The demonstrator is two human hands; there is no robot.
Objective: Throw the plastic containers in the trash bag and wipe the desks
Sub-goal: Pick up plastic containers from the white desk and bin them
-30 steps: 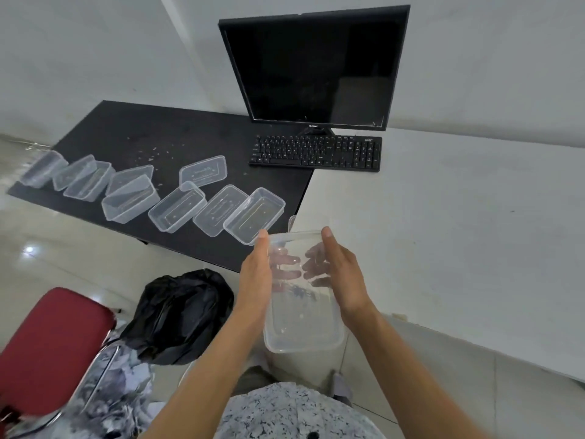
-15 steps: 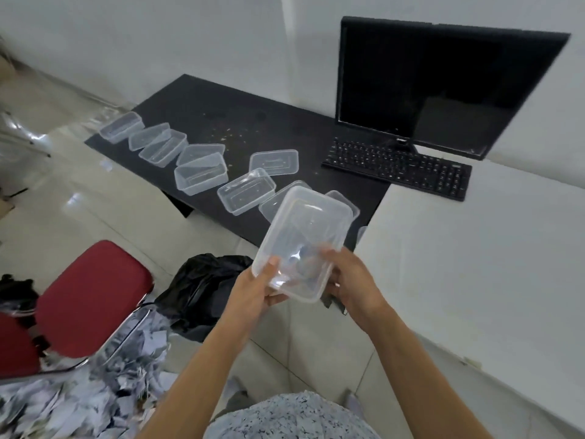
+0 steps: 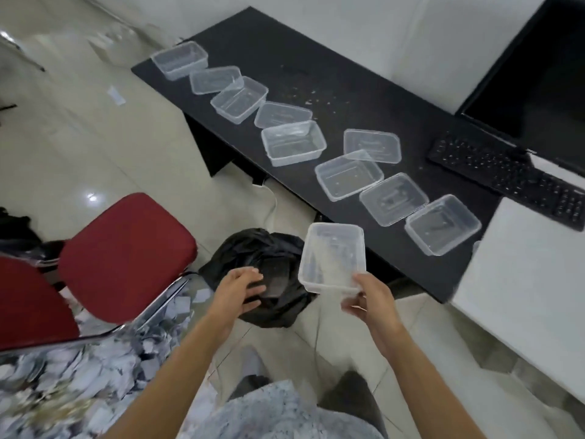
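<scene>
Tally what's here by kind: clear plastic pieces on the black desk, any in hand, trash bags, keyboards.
Clear plastic pieces on the black desk: 9
Clear container held by right hand: 1
Black trash bag: 1
Keyboard: 1
Total: 12

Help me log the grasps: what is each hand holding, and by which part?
The right hand holds a clear container by its near short edge. The left hand holds nothing, open over the trash bag.
</scene>
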